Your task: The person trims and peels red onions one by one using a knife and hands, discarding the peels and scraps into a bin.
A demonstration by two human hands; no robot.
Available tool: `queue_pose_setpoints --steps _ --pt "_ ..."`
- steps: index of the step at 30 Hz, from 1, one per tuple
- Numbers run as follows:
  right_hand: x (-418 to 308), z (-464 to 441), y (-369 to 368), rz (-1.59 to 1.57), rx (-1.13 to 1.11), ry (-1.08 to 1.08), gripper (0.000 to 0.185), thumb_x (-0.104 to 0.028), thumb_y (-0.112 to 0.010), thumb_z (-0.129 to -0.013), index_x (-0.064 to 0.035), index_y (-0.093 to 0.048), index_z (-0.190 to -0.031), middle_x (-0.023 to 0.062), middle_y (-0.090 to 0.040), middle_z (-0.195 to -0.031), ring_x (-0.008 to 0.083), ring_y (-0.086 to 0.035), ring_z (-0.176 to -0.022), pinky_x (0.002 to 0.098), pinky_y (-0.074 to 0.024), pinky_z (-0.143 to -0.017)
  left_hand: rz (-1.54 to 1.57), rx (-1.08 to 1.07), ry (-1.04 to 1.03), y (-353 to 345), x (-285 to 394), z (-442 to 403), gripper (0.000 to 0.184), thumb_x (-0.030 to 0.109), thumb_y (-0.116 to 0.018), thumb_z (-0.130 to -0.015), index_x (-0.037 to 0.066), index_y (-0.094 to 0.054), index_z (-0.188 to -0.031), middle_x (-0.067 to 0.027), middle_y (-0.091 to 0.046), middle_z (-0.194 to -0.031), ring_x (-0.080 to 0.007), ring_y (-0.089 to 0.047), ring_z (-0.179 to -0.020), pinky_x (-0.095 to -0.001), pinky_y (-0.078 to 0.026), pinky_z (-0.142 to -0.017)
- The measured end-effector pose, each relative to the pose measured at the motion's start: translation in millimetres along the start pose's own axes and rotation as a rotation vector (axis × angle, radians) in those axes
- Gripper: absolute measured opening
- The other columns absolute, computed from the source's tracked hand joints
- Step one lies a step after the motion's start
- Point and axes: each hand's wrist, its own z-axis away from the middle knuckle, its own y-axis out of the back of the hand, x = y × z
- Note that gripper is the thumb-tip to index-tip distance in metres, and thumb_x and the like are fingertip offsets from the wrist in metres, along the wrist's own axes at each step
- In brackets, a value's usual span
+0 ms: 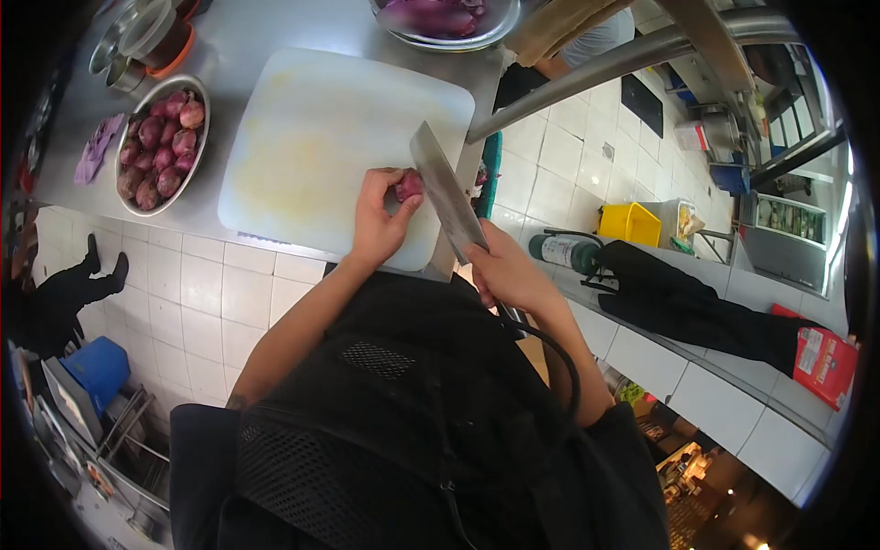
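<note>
- Downward, we looked onto a shiny grey steel counter (225, 37) that bore a large white rectangular cutting board (321, 119) with faint yellow stains.
- Left of the board we had an oval steel bowl (208, 124) full of unpeeled reddish-purple onions (165, 142), with a crumpled lilac cloth (98, 148) just beyond it; past the board's far right corner sat a round metal bowl (506, 27) of purple pieces.
- Around us spread a white tiled floor (206, 275), where a bright yellow plastic bin (628, 223) stood to the right and a blue plastic bin (96, 371) to the left, near a person in dark clothes (60, 298).
- We pinched one small round purple onion (410, 187) between the thumb and fingers of our left hand (380, 220), the grip narrow and the onion at the fingertips, over the near right part of the board.
- Our right hand (506, 266) was closed on the handle of a broad grey steel knife (445, 188), its blade slanting away from us just right of the onion; whether blade and onion touched, we could not tell.
- That onion lay to the left of our right hand, with the blade between.
</note>
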Motion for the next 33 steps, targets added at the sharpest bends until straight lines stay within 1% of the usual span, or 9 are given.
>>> queue_pose_setpoints --steps 10,12,13,15,21,23,27,29,33 --pt "10.6 -73.4 -23.2 0.062 0.104 0.101 0.037 -0.014 -0.048 -0.101 0.0069 -0.038 -0.130 0.0077 -0.050 -0.061 0.0155 -0.050 -0.041 0.0328 -0.0440 -0.042 -0.084 -0.042 -0.087 3.1 3.4 -3.1 0.041 0.006 -0.080 -0.081 0.000 -0.058 -0.114 -0.0196 -0.059 -0.116 -0.0383 -0.060 -0.108 -0.0412 -0.051 -0.091" --pt "44.1 -112.9 -36.5 0.289 0.330 0.273 0.041 -0.012 -0.050 -0.099 0.0102 -0.039 -0.131 0.0189 -0.060 -0.070 0.0301 -0.064 -0.053 0.0423 -0.0518 -0.054 -0.107 -0.052 -0.111 6.4 -0.5 -1.0 0.042 0.006 -0.080 -0.081 0.001 -0.057 -0.116 -0.0197 -0.059 -0.117 -0.0384 -0.060 -0.109 -0.0413 -0.051 -0.092" --pt "45.0 -115.4 -43.5 0.286 0.333 0.281 0.041 -0.012 -0.050 -0.099 0.0102 -0.039 -0.131 0.0189 -0.060 -0.070 0.0301 -0.064 -0.053 0.0423 -0.0518 -0.054 -0.097 -0.042 -0.080 4.7 -4.1 1.0 0.046 0.006 -0.079 -0.081 0.001 -0.055 -0.121 -0.0200 -0.059 -0.119 -0.0381 -0.060 -0.110 -0.0412 -0.051 -0.093" --pt "43.6 -117.9 -54.5 0.403 0.504 0.424 0.038 -0.009 -0.050 -0.097 0.0126 -0.041 -0.127 0.0396 -0.064 -0.092 0.0564 -0.063 -0.094 0.0587 -0.0484 -0.084 -0.095 -0.032 -0.063 4.3 -2.4 -2.5 0.051 0.006 -0.079 -0.082 0.001 -0.054 -0.125 -0.0203 -0.059 -0.121 -0.0377 -0.060 -0.111 -0.0411 -0.050 -0.095" --pt "36.6 -110.9 -53.0 0.341 0.517 0.339 0.037 -0.009 -0.052 -0.095 0.0103 -0.044 -0.125 0.0389 -0.064 -0.093 0.0552 -0.063 -0.093 0.0608 -0.0476 -0.084 0.113 -0.070 0.076 14.9 2.1 -7.9 0.058 0.009 -0.073 -0.091 0.001 -0.045 -0.140 -0.0167 -0.065 -0.119 -0.0260 -0.066 -0.107 -0.0388 -0.053 -0.094" --pt "44.3 -104.7 -49.5 0.311 0.535 0.309 0.037 -0.009 -0.052 -0.094 0.0084 -0.045 -0.126 0.0383 -0.064 -0.094 0.0545 -0.064 -0.093 0.0607 -0.0478 -0.084 0.495 0.079 0.349 35.4 1.2 -11.9 0.049 0.011 -0.064 -0.098 0.000 -0.044 -0.141 -0.0182 -0.065 -0.118 -0.0243 -0.068 -0.098 -0.0393 -0.053 -0.094" --pt "94.3 -83.4 -19.3 0.322 0.586 0.433 0.029 -0.012 -0.056 -0.094 0.0009 -0.051 -0.119 0.0323 -0.066 -0.092 0.0514 -0.065 -0.089 0.0608 -0.0489 -0.081 0.513 0.190 0.288 78.7 0.4 -20.1 0.043 0.010 -0.057 -0.102 -0.002 -0.041 -0.140 -0.0167 -0.065 -0.110 -0.0217 -0.067 -0.098 -0.0383 -0.057 -0.087" --pt "85.3 -64.7 -1.0 0.502 0.647 0.207 0.025 -0.013 -0.055 -0.094 0.0006 -0.051 -0.114 0.0320 -0.066 -0.089 0.0523 -0.064 -0.089 0.0610 -0.0486 -0.080 0.326 0.168 0.213 86.5 -10.2 -18.1 0.042 0.011 -0.055 -0.103 -0.003 -0.041 -0.140 -0.0158 -0.064 -0.109 -0.0201 -0.065 -0.092 -0.0374 -0.057 -0.085" --pt "61.9 -47.4 -3.8 0.542 0.647 0.170 0.022 -0.014 -0.055 -0.095 -0.0005 -0.052 -0.113 0.0319 -0.066 -0.089 0.0522 -0.064 -0.088 0.0617 -0.0485 -0.078 0.301 0.139 0.199 77.1 -6.6 -14.5 0.042 0.009 -0.054 -0.103 -0.002 -0.041 -0.141 -0.0137 -0.061 -0.113 -0.0178 -0.061 -0.088 -0.0361 -0.055 -0.083"
